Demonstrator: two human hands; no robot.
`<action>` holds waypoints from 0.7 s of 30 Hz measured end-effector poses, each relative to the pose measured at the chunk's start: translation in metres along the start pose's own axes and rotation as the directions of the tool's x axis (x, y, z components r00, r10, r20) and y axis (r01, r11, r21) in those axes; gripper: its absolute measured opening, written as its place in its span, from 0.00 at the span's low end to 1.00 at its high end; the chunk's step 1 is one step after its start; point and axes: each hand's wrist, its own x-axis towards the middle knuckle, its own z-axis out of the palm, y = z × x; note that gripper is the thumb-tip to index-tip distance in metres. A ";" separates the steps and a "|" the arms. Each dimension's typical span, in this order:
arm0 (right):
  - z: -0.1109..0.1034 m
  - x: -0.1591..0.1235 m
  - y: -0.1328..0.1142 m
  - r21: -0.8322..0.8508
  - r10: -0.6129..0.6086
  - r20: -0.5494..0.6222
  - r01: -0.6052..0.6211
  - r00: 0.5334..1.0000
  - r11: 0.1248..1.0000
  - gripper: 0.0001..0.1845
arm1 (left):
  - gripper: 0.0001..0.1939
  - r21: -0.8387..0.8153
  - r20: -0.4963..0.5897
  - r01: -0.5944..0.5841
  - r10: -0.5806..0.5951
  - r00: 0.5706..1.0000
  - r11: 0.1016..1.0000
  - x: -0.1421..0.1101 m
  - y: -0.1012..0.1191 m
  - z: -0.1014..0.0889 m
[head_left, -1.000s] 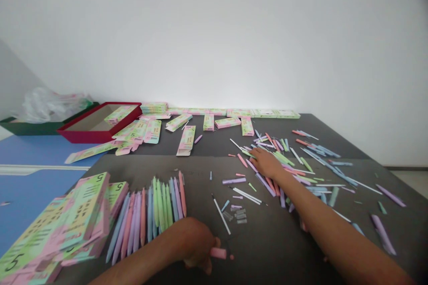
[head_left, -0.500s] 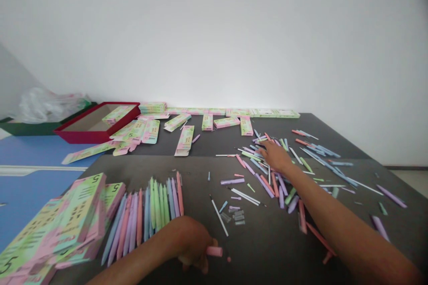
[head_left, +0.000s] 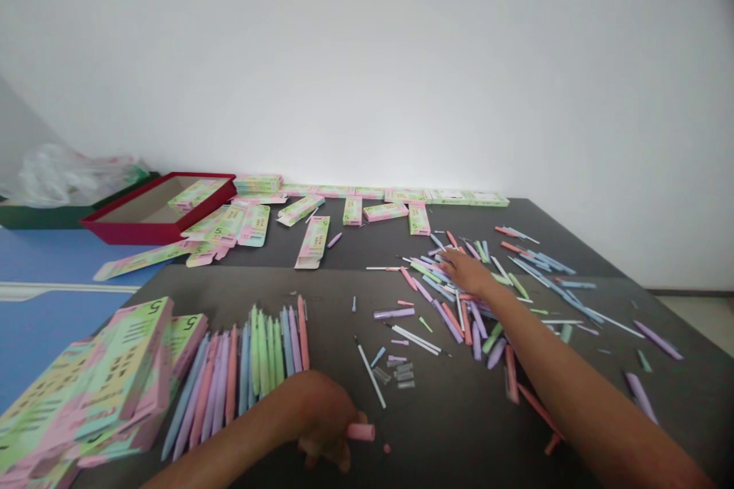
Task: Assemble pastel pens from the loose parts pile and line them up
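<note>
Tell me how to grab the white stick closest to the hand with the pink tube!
Probably pinch the white stick by its middle, from above and slightly left, across its thin width. It lies flat, long and narrow, dark tip at the far end, and clear pieces sit close on its right.

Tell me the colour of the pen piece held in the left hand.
The pen piece in the left hand is pink, seen in the head view.
</note>
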 end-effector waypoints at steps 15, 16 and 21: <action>-0.001 0.004 0.036 0.054 0.033 -0.067 -0.030 0.997 0.998 0.22 | 0.22 -0.172 0.024 0.020 -0.016 1.000 0.985 0.000 -0.003 0.001; -0.001 0.002 0.034 0.060 0.003 -0.065 0.001 0.998 0.998 0.22 | 0.21 -0.185 0.024 0.017 -0.013 1.000 0.983 0.000 -0.003 0.002; -0.002 -0.022 0.027 0.048 -0.071 -0.062 0.074 0.996 0.996 0.23 | 0.21 -0.244 0.056 0.009 0.005 0.998 0.970 0.001 -0.005 0.001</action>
